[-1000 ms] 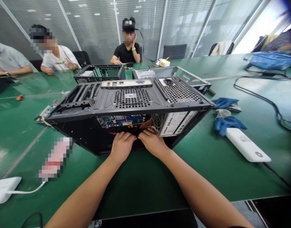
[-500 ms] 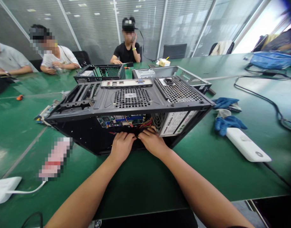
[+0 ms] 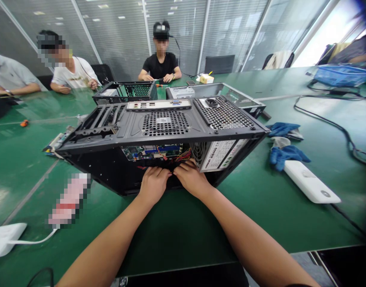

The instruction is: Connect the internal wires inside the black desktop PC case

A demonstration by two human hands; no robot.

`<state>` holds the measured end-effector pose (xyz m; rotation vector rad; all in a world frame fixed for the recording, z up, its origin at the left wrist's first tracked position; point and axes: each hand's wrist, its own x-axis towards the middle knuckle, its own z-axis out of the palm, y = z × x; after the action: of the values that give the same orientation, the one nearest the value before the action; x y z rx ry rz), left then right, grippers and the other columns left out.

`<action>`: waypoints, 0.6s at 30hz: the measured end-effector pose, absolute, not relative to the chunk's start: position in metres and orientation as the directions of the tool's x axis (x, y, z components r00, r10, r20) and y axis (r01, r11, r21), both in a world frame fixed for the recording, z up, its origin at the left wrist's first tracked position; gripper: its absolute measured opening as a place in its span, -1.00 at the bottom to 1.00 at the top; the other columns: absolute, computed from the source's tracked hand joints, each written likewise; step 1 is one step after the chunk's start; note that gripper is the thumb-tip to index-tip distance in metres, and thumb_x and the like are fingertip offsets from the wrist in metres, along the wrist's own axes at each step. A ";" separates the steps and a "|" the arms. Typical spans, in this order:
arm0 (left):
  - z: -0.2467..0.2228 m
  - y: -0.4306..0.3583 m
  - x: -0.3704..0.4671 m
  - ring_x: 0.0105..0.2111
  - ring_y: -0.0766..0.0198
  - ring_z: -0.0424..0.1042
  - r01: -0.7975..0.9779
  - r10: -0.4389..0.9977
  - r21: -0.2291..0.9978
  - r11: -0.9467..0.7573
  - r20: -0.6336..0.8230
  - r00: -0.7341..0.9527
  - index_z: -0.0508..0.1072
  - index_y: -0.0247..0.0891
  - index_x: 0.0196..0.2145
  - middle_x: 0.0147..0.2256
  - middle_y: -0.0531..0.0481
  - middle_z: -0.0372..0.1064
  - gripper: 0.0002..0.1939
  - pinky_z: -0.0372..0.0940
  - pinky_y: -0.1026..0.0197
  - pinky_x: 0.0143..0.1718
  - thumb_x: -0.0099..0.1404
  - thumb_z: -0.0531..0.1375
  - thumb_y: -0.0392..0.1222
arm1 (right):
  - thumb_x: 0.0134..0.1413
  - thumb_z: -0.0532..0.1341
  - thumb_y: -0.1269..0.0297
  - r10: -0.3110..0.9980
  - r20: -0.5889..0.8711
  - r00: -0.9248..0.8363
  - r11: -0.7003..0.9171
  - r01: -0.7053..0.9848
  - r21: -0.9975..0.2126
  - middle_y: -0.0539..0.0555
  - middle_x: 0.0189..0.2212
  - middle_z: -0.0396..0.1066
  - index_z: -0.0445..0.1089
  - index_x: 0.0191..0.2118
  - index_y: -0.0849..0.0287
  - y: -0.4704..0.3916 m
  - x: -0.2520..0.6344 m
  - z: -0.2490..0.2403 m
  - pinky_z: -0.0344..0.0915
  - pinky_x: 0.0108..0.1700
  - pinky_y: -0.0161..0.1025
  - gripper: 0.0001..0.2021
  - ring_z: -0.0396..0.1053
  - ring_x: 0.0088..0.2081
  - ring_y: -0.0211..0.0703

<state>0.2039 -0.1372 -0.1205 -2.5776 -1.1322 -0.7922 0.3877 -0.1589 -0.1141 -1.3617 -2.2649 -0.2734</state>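
A black computer case (image 3: 231, 137) stands on the table with its side open towards me and its rear panel facing up. Both hands reach into its lower opening. My left hand (image 3: 154, 184) and my right hand (image 3: 191, 178) almost meet, fingertips curled and closed. What they pinch is too small and dark to make out. Just above my fingers are coloured cables (image 3: 184, 154). Behind them sits a motherboard (image 3: 141, 152). The power supply (image 3: 223, 155), with its white label, is right of my right hand.
Blue-and-grey gloves (image 3: 286, 155) and a white power bank (image 3: 311, 183) lie to the right. A pixelated pink object (image 3: 69, 199) and a white device (image 3: 6, 239) lie left. Other case parts (image 3: 132, 91) stand behind. Several people sit across the green table (image 3: 290, 227).
My hands stay in nearly the same place inside the case. Across the table, the person in black has lowered a hand from the head to the table.
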 end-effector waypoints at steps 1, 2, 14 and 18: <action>-0.121 -0.137 0.204 -0.38 0.16 0.41 0.727 0.613 0.026 -0.686 0.557 0.560 0.50 -0.27 -0.34 -0.46 -0.03 0.43 -0.77 0.22 0.12 -0.27 0.43 0.10 -0.19 | 0.27 0.17 0.36 0.776 0.496 -0.390 0.487 0.870 -0.076 0.03 -0.44 0.40 0.42 -0.39 0.13 -0.159 0.388 -0.114 0.10 -0.03 -0.16 -0.82 0.28 -0.26 -0.10; -0.121 -0.137 0.203 -0.38 0.16 0.41 0.719 0.610 0.036 -0.694 0.561 0.560 0.50 -0.27 -0.33 -0.46 -0.03 0.44 -0.78 0.23 0.12 -0.26 0.43 0.11 -0.19 | 0.27 0.17 0.37 0.776 0.494 -0.392 0.488 0.869 -0.077 0.03 -0.44 0.41 0.42 -0.39 0.13 -0.159 0.388 -0.113 0.10 -0.04 -0.16 -0.82 0.28 -0.26 -0.10; -0.125 -0.135 0.199 -0.37 0.20 0.43 0.687 0.588 0.079 -0.723 0.592 0.551 0.51 -0.25 -0.30 -0.44 0.00 0.47 -0.78 0.24 0.13 -0.23 0.43 0.12 -0.15 | 0.26 0.18 0.37 0.788 0.480 -0.386 0.482 0.871 -0.090 0.03 -0.43 0.41 0.43 -0.38 0.13 -0.159 0.389 -0.114 0.10 -0.03 -0.15 -0.83 0.28 -0.24 -0.10; -0.122 -0.136 0.201 -0.38 0.18 0.41 0.703 0.605 0.068 -0.708 0.572 0.554 0.50 -0.26 -0.30 -0.43 -0.01 0.45 -0.78 0.21 0.13 -0.28 0.44 0.10 -0.17 | 0.27 0.17 0.37 0.789 0.479 -0.385 0.487 0.867 -0.105 0.04 -0.43 0.40 0.43 -0.38 0.14 -0.159 0.388 -0.114 0.09 -0.01 -0.14 -0.82 0.28 -0.24 -0.09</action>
<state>0.2014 -0.1365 -0.1217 -2.6179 -1.1111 -0.8658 0.3880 -0.1591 -0.1139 -1.3685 -2.2663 -0.2235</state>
